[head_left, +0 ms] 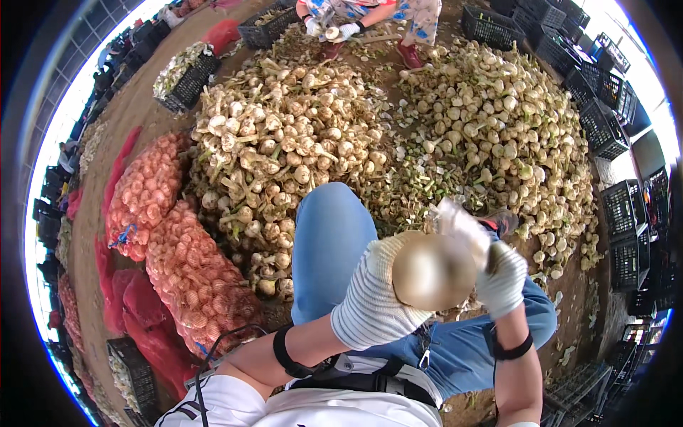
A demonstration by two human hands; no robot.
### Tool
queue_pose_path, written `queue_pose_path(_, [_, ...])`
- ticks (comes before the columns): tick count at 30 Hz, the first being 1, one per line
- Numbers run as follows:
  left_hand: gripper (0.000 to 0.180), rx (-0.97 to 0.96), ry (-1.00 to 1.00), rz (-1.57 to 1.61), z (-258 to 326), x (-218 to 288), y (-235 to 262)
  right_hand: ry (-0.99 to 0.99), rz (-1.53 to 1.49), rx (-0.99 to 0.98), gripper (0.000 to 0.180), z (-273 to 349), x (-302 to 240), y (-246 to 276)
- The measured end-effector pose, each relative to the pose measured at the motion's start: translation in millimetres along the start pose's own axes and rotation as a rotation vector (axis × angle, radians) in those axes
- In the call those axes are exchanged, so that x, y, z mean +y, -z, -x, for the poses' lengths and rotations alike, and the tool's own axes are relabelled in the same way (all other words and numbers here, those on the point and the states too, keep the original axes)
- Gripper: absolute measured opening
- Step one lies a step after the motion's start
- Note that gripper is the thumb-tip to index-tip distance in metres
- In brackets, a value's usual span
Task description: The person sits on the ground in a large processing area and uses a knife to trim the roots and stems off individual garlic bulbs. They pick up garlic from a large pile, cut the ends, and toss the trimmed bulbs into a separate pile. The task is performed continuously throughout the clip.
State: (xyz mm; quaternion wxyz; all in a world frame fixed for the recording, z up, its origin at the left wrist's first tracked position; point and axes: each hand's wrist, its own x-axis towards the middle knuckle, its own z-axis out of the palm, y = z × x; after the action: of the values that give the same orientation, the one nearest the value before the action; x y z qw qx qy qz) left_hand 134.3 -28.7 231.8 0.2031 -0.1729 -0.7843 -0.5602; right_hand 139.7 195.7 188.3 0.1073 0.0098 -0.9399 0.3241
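My left hand (373, 295), in a white knit glove with grey stripes, is closed around a garlic bulb (434, 270) held up over my lap. The bulb is smeared by motion. Close by on the right, my right hand (502, 279) wears a similar glove with its fingers curled. A blurred whitish shape (461, 229) shows between that hand and the bulb; I cannot make out whether it is peel or a tool. Beyond my knees lie a large heap of garlic bulbs (299, 128) with stalks and a second garlic heap (505, 135) to the right.
Red mesh sacks of garlic (203, 277) lie at my left, beside loose red netting (139, 306). Black crates (626, 235) line the right edge. Peel and cut scraps (427, 167) cover the ground between the heaps. A gloved person (370, 18) works at the far side, holding a bulb.
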Motion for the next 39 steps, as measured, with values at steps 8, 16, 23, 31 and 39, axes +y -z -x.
queue_pose_path(8, [0.063, -0.087, 0.083, 0.066, -13, -5, -2, -0.402, -0.933, 0.045, 0.023, -14, -51, 15])
queue_pose_path(16, [0.08, -0.942, 0.398, -0.115, -2, -53, -7, -0.488, -0.807, -0.337, 0.031, -6, -58, -40])
queue_pose_path(23, [0.056, -0.085, 0.247, -0.154, -5, -106, 78, -0.874, -0.621, 0.661, 0.042, -126, 37, 66])
queue_pose_path(31, [0.049, 0.182, 0.984, -1.105, 14, -294, 217, -0.47, -0.54, 0.253, 0.012, -28, 40, -34])
queue_pose_path(39, [0.051, -0.523, 1.253, -1.373, 13, -311, 227, -0.526, -0.408, 0.004, 0.022, 1, -24, -53])
